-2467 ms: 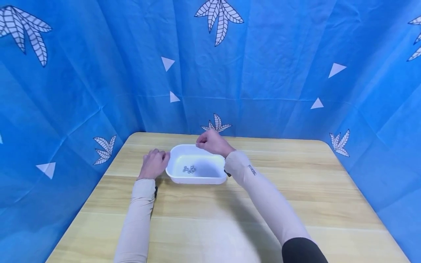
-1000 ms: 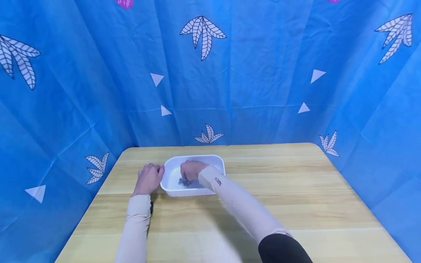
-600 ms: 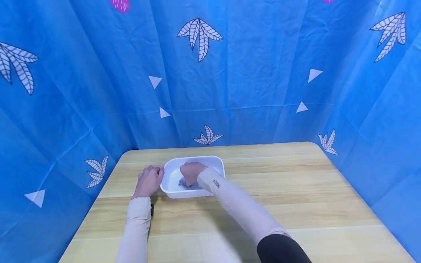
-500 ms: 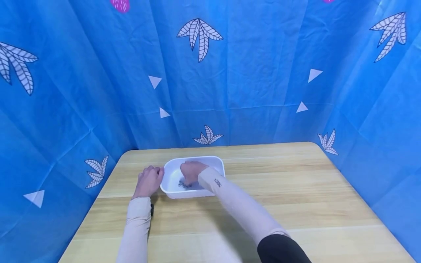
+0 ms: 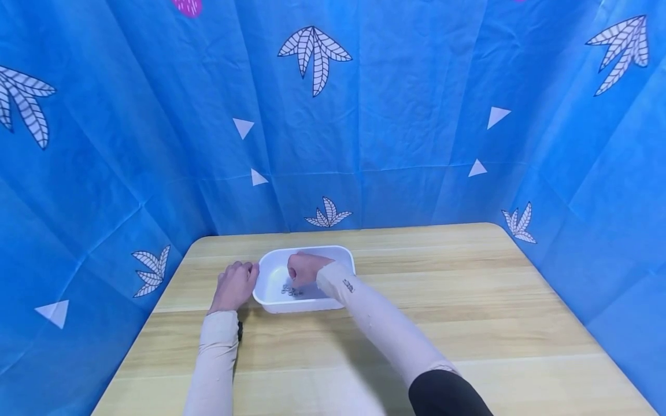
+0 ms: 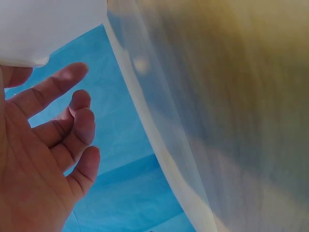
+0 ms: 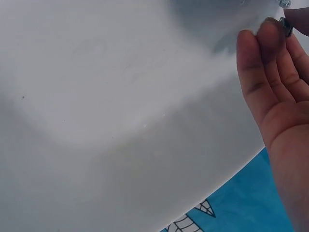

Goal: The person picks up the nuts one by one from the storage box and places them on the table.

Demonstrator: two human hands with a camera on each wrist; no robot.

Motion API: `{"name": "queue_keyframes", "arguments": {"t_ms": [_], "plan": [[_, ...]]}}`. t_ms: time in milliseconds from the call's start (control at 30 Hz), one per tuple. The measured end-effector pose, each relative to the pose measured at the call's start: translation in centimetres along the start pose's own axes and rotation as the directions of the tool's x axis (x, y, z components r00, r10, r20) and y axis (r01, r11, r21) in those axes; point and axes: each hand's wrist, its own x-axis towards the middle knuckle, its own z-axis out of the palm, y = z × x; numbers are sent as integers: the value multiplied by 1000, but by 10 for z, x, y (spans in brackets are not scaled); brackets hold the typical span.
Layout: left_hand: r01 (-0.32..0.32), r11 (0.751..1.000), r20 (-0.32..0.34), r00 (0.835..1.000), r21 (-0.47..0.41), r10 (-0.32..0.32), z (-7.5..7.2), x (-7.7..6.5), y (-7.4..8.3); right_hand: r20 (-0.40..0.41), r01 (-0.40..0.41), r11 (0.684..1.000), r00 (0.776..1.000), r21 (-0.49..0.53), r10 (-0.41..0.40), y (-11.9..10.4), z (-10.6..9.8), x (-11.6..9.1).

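A white plastic tray [image 5: 307,307] stands toward the back of the table, with several small silvery metal nuts [image 5: 292,291] on its floor. My right hand [image 5: 307,270] is inside the tray, just above those nuts. In the right wrist view its thumb and fingers pinch one small metal nut [image 7: 287,27], partly hidden by the fingertips. Another loose nut [image 7: 285,3] lies beyond them. At the tray's left end is my left hand [image 5: 234,286], its thumb side touching the rim. The left wrist view shows the other fingers [image 6: 72,76] loosely bent with nothing in them.
The light wooden table [image 5: 468,323] reaches out on both sides of the tray and in front of it. A blue patterned curtain [image 5: 406,115] surrounds its back and sides.
From above the tray's far rim my right hand has come down to the nuts, then risen slightly with one nut pinched. My left hand stays at the tray's left end. The head view has tilted.
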Motion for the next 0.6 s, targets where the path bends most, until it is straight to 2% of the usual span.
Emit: {"name": "queue_keyframes", "arguments": {"t_ms": [333, 600], "plan": [[2, 1000, -2, 1000, -14, -2, 0, -1, 2, -12, -6, 999, 1000, 46, 7, 3, 3, 5], [18, 1000, 21, 1000, -17, -18, 1, 1, 3, -14, -26, 997, 1000, 70, 27, 7, 4, 5]]}}
